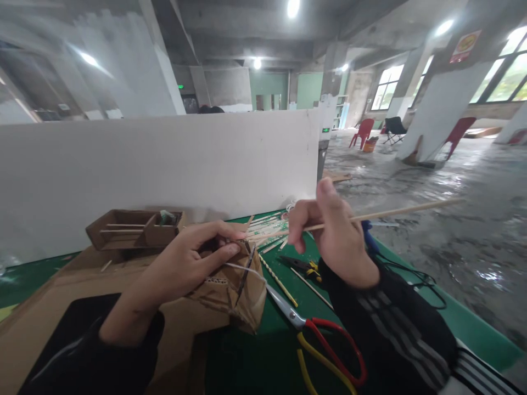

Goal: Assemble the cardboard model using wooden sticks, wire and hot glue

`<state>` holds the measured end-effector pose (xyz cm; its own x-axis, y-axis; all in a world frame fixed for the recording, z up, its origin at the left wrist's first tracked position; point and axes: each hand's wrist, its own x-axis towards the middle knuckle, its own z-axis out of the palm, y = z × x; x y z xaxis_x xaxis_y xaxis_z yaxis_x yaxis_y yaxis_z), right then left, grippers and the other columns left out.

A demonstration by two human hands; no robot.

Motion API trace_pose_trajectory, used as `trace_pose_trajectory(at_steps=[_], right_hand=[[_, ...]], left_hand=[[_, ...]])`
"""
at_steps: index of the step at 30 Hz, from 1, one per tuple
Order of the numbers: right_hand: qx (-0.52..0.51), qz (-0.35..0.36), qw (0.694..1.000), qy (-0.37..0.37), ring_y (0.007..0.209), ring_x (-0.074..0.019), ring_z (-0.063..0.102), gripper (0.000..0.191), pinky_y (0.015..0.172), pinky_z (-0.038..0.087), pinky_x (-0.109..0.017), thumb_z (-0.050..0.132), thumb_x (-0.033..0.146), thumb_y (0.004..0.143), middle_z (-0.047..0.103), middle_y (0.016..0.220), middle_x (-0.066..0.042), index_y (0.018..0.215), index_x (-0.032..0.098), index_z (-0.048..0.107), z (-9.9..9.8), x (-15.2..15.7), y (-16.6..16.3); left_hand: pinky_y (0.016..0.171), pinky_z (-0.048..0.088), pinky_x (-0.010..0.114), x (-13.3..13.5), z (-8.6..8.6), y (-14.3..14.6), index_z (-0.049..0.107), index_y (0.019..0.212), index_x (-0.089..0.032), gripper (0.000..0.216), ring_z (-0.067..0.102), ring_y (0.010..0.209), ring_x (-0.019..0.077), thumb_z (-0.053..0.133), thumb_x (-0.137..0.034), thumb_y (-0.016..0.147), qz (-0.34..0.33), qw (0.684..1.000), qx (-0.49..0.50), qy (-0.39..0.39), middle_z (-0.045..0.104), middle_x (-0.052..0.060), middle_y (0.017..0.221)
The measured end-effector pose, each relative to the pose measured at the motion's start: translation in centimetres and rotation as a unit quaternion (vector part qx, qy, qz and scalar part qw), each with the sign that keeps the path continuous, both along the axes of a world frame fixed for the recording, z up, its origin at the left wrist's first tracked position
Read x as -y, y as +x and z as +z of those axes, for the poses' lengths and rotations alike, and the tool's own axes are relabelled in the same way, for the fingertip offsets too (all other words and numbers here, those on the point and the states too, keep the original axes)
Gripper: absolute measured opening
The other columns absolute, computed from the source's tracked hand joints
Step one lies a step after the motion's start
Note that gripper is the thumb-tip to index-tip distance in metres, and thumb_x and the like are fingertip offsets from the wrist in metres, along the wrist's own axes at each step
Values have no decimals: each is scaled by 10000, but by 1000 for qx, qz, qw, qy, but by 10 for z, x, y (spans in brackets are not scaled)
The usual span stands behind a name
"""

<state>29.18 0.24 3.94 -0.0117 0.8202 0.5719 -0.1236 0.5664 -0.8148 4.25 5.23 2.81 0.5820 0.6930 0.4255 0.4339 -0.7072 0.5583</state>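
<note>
My left hand [193, 260] grips a folded piece of brown cardboard [233, 296], thumb and forefinger pinched at its top edge. My right hand [329, 233] is closed around a long thin wooden stick [395, 213] that slants from the cardboard up to the right. The stick's near tip meets the cardboard by my left fingertips. A dark narrow strip and a pale cord hang across the cardboard face.
Scissors with red and yellow handles [325, 343] lie on the green table [263, 351]. Pliers [302, 266] and several loose sticks [272, 227] lie behind my hands. A small cardboard box model [135, 227] stands at left before a white partition [164, 164]. Red chairs stand far right.
</note>
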Motion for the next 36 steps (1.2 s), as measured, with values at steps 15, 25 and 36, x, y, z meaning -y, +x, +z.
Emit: trace_pose_trajectory(at_steps=[15,25,36], right_hand=[[29,26,999,-33,392,-97,505,788,418,379,-250,416,782,1001,524,416,22,517,208,654,-7,-10,-2],[42,21,998,-36,381,-97,493,797,406,375,-254,409,825,971,522,410,20,514,214,637,-7,-11,-5],[39,18,998,-39,389,-90,496,789,420,386,-247,413,801,989,526,423,22,517,209,636,-8,-10,-4]], left_hand=[[896,613,327,3,2,0,758,1074,-283,219,755,970,228,677,-473,1001,-5,1000,5,0,803,25,1067],[876,613,317,1,0,-1,762,1077,-283,217,755,933,221,674,-466,1002,-6,1000,2,9,804,24,1047],[891,603,317,2,1,1,763,1062,-297,186,750,927,216,702,-456,987,-8,1000,9,6,802,7,1025]])
